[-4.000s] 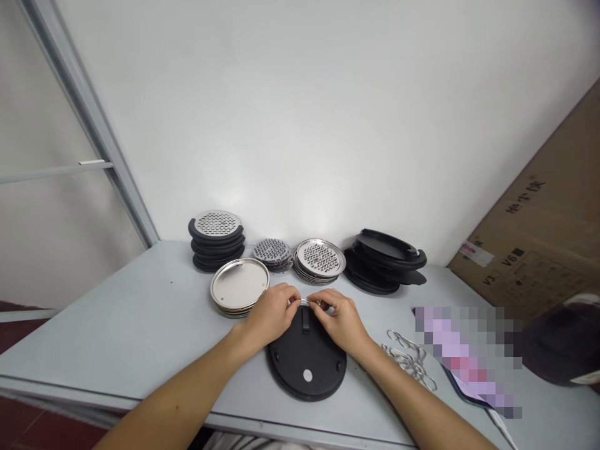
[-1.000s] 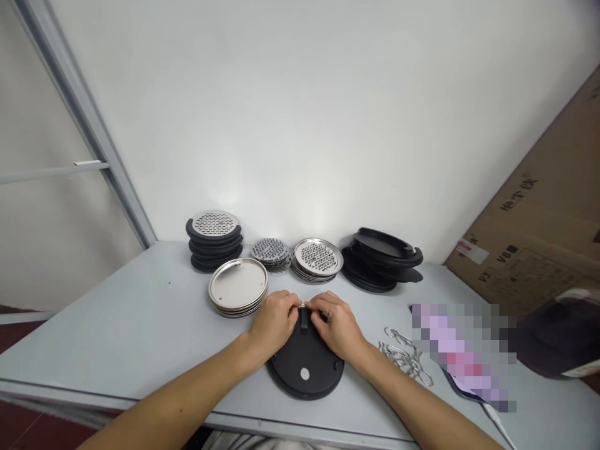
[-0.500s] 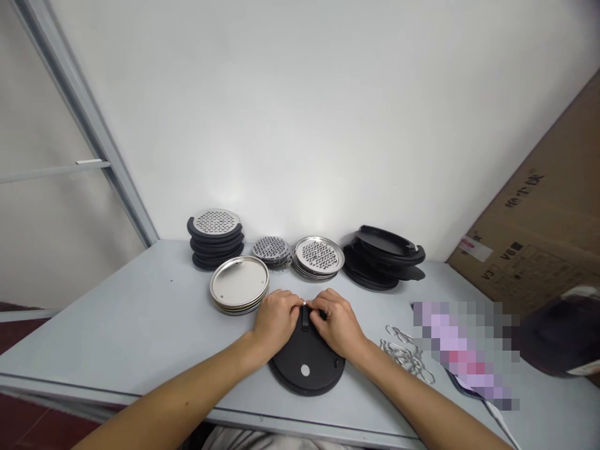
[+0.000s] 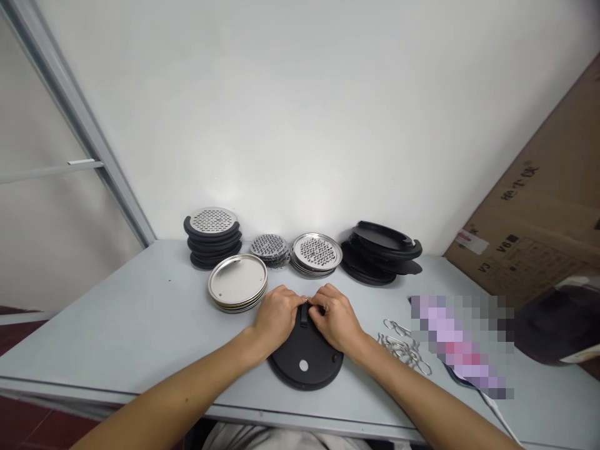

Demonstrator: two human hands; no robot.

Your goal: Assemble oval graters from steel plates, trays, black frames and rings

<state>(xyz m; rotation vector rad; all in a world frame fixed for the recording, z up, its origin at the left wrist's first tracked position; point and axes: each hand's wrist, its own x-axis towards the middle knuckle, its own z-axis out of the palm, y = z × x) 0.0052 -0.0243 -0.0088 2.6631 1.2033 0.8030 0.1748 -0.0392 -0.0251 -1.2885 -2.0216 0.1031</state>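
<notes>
In front of me a round black plate (image 4: 307, 356) with a white dot and a small dark knob lies flat on the table. At its far edge is a short black tab (image 4: 304, 316). My left hand (image 4: 280, 314) and my right hand (image 4: 334, 317) meet there, fingers pinched from both sides on a small shiny metal piece (image 4: 306, 300). Most of that piece is hidden by the fingertips, so its full shape cannot be seen. To the right of my right forearm is a loose pile of metal wire clips (image 4: 404, 352).
Steel lids (image 4: 238, 279) are stacked left of my hands. Behind stand black-rimmed slotted discs (image 4: 213, 234), small grater discs (image 4: 269, 247), larger grater discs (image 4: 317, 253) and black trays (image 4: 382, 244). A cardboard box (image 4: 525, 212), a dark round object (image 4: 553, 325) and a blurred-out item occupy the right side.
The view has shifted slightly. Both hands keep their pinch at the black plate's far edge, with hardly any finger movement. The plate and stacks stay in place.
</notes>
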